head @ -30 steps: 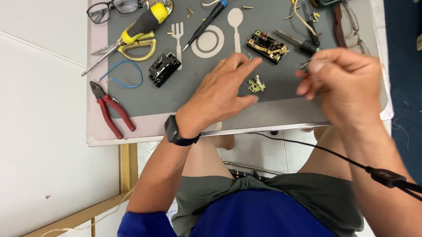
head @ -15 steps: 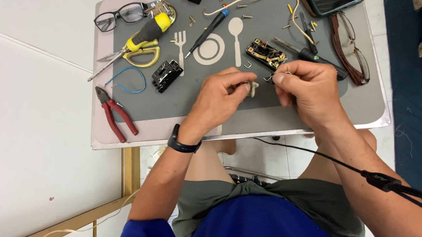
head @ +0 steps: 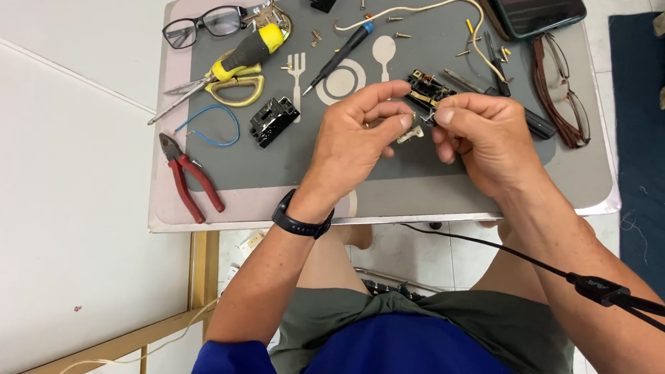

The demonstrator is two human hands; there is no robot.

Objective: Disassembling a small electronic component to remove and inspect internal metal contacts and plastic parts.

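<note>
**2 hands pinching a tiny part above a cluttered tray**

A person's left hand point(head: 358, 131) and right hand point(head: 483, 134) are meeting over the grey mat point(head: 288, 169), fingertips closing narrowly on a small metal part point(head: 413, 130). Beyond, a black-and-brass component point(head: 427, 89), blue-tipped screwdriver point(head: 343, 51) and red pliers point(head: 189, 176) are lying about.

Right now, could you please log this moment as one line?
left hand: pinching small part | right hand: pinching same part | above grey mat | pliers lying left
</note>
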